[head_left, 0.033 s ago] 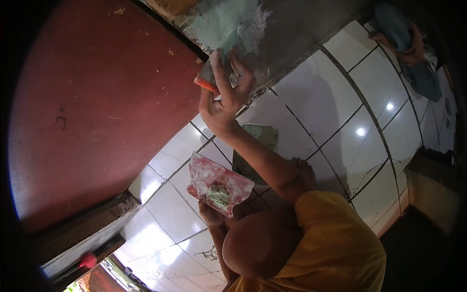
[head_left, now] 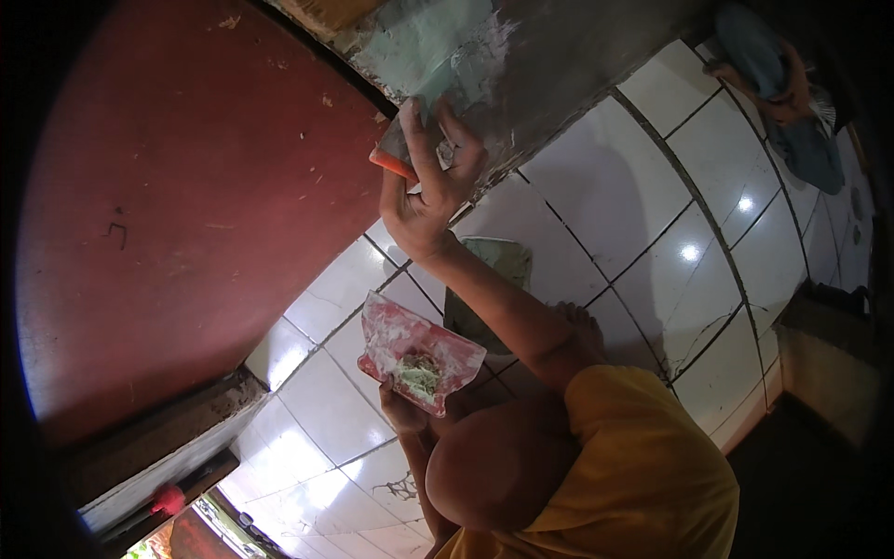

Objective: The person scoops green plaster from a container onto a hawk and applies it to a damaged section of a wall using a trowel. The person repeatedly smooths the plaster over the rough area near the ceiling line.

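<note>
Pinching a barely shifted orange-edged scraper [head_left: 394, 165], the right hand [head_left: 440, 179] stays beside the wall [head_left: 568, 70], left hand [head_left: 402, 412] clasping a paste-smeared sheet [head_left: 421, 340].

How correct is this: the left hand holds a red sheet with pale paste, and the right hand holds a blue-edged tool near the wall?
One detail is wrong: the head view shows an orange-edged tool, not blue. The left hand does hold the red sheet with pale paste; the right hand is near the wall.
</note>
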### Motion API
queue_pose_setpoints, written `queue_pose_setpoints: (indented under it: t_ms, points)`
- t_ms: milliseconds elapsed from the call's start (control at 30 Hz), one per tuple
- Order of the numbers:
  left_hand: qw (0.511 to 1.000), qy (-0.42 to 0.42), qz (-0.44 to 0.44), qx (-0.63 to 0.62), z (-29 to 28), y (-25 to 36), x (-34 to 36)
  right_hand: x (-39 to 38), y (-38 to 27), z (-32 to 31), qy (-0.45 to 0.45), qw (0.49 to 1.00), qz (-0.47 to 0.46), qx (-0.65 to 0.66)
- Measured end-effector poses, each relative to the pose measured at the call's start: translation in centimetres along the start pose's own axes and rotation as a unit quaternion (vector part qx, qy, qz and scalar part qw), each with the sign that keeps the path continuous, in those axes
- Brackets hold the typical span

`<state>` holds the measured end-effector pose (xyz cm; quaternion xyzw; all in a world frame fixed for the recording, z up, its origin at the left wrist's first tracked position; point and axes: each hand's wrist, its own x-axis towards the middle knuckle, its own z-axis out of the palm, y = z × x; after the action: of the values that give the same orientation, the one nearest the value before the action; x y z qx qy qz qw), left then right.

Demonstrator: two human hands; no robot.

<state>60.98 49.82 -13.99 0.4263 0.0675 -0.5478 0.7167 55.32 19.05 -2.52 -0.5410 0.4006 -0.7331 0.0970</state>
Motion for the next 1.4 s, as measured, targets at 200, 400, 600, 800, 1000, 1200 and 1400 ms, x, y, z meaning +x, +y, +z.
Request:
queue_pose_setpoints:
  t_ms: [200, 400, 600, 800, 1000, 1200, 1400]
  points:
    - [1.000, 0.007, -0.006, -0.004, -0.6, -0.1, 0.2, -0.7, -0.2, 0.0, -0.014, 1.000, -0.014, -0.013]
    - [1.000, 0.011, 0.003, -0.001, -0.6, -0.2, 0.0, -1.6, -0.4, -0.7, -0.042, 0.999, -0.009, -0.005]
    - [0.999, 0.006, 0.026, 0.022, -0.2, -0.1, -0.6, -3.3, -1.8, -6.3, -0.168, 0.979, 0.015, 0.115]
    - [0.998, -0.007, 0.057, 0.008, -0.5, -0.4, -0.8, 0.5, 1.9, -13.8, -0.322, 0.916, 0.115, 0.209]
    - [0.997, 0.003, 0.064, 0.051, -1.4, 0.1, -0.6, 8.9, 5.7, -11.6, -0.302, 0.898, 0.135, 0.290]
    - [0.999, -0.019, 0.041, 0.025, -1.9, -0.1, 0.1, 11.7, 8.2, -8.8, -0.332, 0.913, -0.014, 0.239]
    - [0.991, 0.037, 0.069, 0.110, -0.3, -0.5, 0.1, 13.0, 8.5, -7.0, -0.296, 0.925, -0.031, 0.234]
